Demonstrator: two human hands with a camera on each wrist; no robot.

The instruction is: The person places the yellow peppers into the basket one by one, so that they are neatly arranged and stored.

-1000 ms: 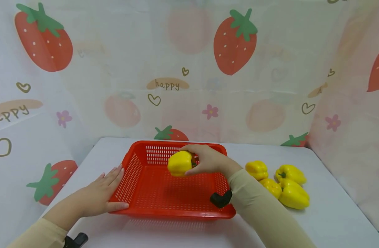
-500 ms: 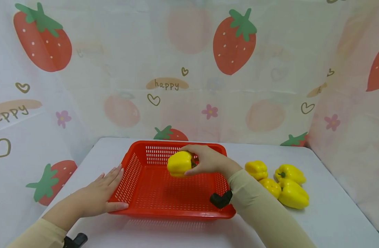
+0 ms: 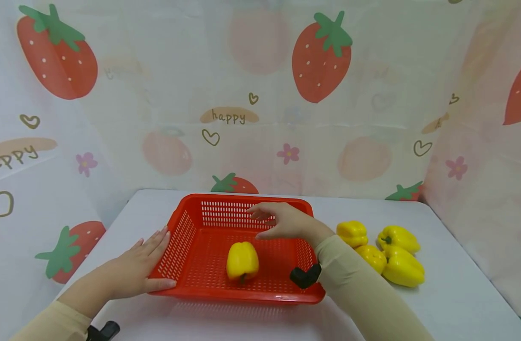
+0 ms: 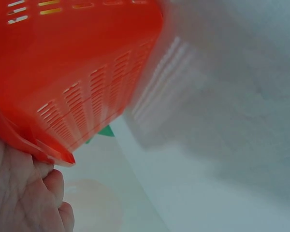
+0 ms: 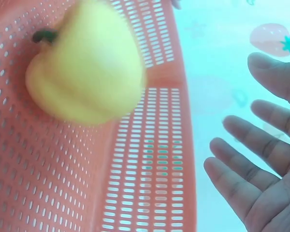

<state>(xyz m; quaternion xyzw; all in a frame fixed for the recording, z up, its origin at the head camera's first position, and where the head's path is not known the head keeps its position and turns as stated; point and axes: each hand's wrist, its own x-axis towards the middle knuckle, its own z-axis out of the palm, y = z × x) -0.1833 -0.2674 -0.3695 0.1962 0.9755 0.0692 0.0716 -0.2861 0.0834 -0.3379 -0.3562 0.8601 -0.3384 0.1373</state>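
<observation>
A yellow bell pepper [image 3: 242, 261] is inside the red basket [image 3: 243, 296], below and a little left of my right hand [image 3: 288, 221]. That hand is over the basket with its fingers apart and nothing between them; the right wrist view shows the fingers [image 5: 253, 169] spread beside the blurred pepper [image 5: 92, 67]. My left hand [image 3: 132, 272] rests against the basket's left rim, thumb along the front corner and fingers extended. In the left wrist view, the left hand [image 4: 24, 193] touches the basket's rim [image 4: 26, 140].
Several yellow peppers [image 3: 403, 267] lie grouped on the white table [image 3: 461, 293] right of the basket, near the right forearm. A curtain with strawberry prints [image 3: 260, 94] stands behind the table and at both sides.
My right hand has let go of the pepper, which has dropped down into the basket with its stem now facing front. The left hand has stayed at the rim.
</observation>
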